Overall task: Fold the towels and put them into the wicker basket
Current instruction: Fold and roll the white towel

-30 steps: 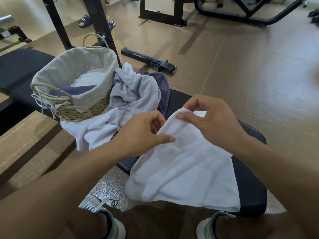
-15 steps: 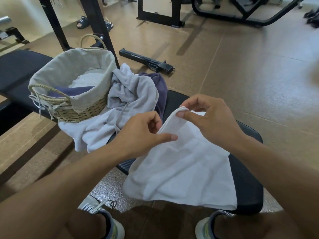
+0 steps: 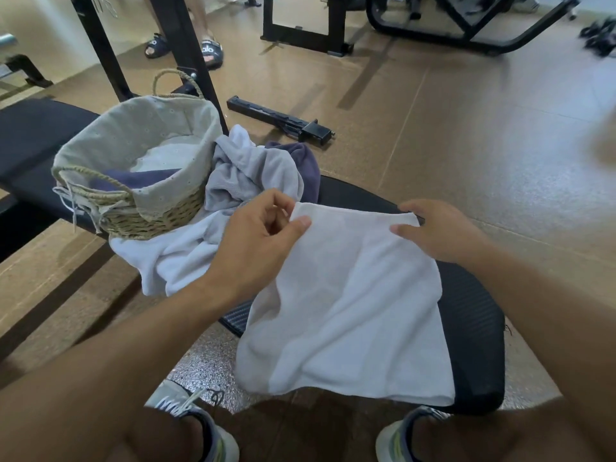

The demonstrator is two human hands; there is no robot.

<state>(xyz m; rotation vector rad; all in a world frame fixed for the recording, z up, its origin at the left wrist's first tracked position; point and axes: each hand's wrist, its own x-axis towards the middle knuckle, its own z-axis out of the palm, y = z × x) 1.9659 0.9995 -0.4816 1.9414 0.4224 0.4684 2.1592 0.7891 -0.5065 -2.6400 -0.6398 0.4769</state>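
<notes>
White towel (image 3: pixel 350 295) lies spread over the front end of a black padded bench (image 3: pixel 473 328), its near edge hanging off the front edge toward the person's shoes.

Left hand (image 3: pixel 256 241) pinches the far-left corner of the towel between thumb and curled fingers. Right hand (image 3: pixel 440 228) holds the far-right corner, thumb on top, fingers tucked behind the cloth. The far edge is pulled fairly straight between the two hands.

Step in hand, by my reading: the first fold of this towel, corners gathered and far edge squared. Next move likely calls for carrying the two held corners toward the near edge, matching them up, then smoothing the wrinkles in the middle. The overhanging near edge may slip further off the bench while that happens.

Wicker basket (image 3: pixel 133 181) with pale cloth lining stands on the bench toward its far-left part. Inside, a dark purple towel (image 3: pixel 136 178) and something white behind it; room remains above.

Between basket and white towel: a crumpled heap of pale towels (image 3: pixel 240 181) touching the basket's right side, with another purple towel (image 3: pixel 303 165) at the back. The heap crowds the folding space on the left and sits near the path to the basket.

On the floor beyond: a black metal bar (image 3: pixel 283 118), gym frames, and someone's sandalled feet (image 3: pixel 183 48).
</notes>
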